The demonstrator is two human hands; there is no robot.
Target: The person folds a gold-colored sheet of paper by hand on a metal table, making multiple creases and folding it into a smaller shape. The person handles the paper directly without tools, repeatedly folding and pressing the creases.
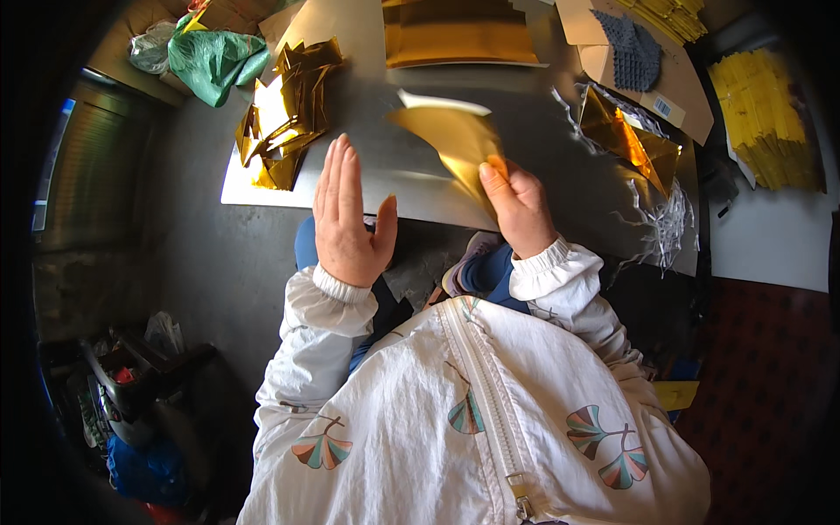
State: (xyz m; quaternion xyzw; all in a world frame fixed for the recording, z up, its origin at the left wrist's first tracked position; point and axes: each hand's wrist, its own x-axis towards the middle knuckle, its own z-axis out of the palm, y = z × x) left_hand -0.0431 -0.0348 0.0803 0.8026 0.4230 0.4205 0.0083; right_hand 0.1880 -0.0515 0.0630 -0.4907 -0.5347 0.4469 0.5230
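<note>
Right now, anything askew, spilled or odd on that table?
Yes: loose white strands straggle around a gold foil piece at the right end of the table, looking tangled and untidy. The gold sheet in the right hand is blurred; can't judge damage.

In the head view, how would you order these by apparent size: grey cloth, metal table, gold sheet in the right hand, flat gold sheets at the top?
1. Metal table
2. Flat gold sheets, cut by the frame
3. Gold sheet in the right hand, blurred
4. Grey cloth
</note>
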